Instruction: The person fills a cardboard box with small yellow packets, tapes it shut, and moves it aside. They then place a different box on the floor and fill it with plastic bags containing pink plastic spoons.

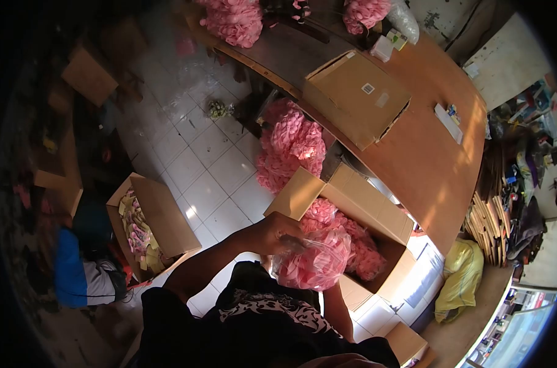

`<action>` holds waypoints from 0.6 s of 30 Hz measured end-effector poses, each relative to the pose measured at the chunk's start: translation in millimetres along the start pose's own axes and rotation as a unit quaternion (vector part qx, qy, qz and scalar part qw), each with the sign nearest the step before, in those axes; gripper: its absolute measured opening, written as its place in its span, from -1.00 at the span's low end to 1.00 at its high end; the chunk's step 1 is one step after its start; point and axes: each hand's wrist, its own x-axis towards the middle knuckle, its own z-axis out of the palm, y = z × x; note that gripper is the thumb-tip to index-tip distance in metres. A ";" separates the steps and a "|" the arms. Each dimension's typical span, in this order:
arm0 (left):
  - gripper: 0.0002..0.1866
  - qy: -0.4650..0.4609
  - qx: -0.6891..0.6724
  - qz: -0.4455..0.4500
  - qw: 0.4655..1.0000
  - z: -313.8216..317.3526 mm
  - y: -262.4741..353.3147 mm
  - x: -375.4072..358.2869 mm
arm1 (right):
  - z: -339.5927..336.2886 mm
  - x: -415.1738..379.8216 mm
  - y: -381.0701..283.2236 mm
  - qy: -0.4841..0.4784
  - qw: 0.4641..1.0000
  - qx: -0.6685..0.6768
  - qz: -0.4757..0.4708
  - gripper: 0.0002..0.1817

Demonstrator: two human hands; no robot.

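Note:
My left hand (280, 234) is closed on the gathered top of a clear plastic bag (315, 260) full of pink, petal-like pieces. The bag hangs in front of my chest, over the near edge of an open cardboard box (392, 248). More pink bundles (364, 251) lie inside that box. My right forearm (338, 313) reaches up behind the bag; the bag hides my right hand, so its fingers do not show.
A large pink pile (291, 147) stands on the tiled floor beside the brown table (438, 190). A closed carton (358, 98) rests on the table. Another open box (168, 221) stands left, near a person in blue (70, 270). A yellow sack (462, 276) sits right.

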 end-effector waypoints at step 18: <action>-0.44 0.451 -0.262 -0.046 0.852 -220.4 -73.7 -18.4 | 259.7 142.3 27.9 -0.043 0.983 -0.173 -0.034 -0.36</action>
